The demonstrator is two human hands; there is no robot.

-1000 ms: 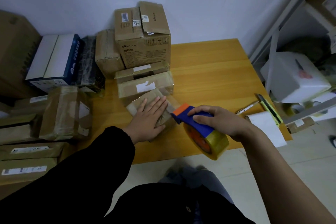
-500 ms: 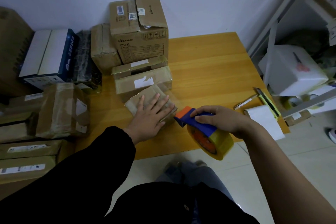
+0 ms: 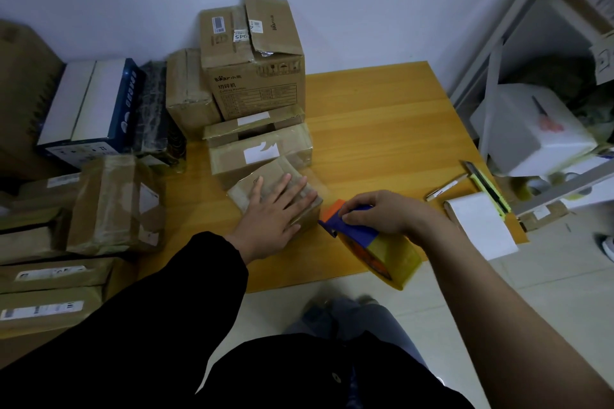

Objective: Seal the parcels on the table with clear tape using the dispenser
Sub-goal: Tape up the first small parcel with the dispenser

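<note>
— Fingers [image 3: 286,188] of the left hand [image 3: 270,219] are straight and spread. From here I see them pressing flat on the small parcel [image 3: 274,169] near the front edge of the table [image 3: 382,129].
— And the right?
— The right hand [image 3: 382,212] grips the blue-and-orange dispenser [image 3: 357,232]. Its orange end is just beside the parcel's right corner, and the tape roll [image 3: 395,259] sits partly past the edge. Stacked boxes [image 3: 252,76] stand behind the parcel, and a pen [image 3: 447,191] lies to the right.
</note>
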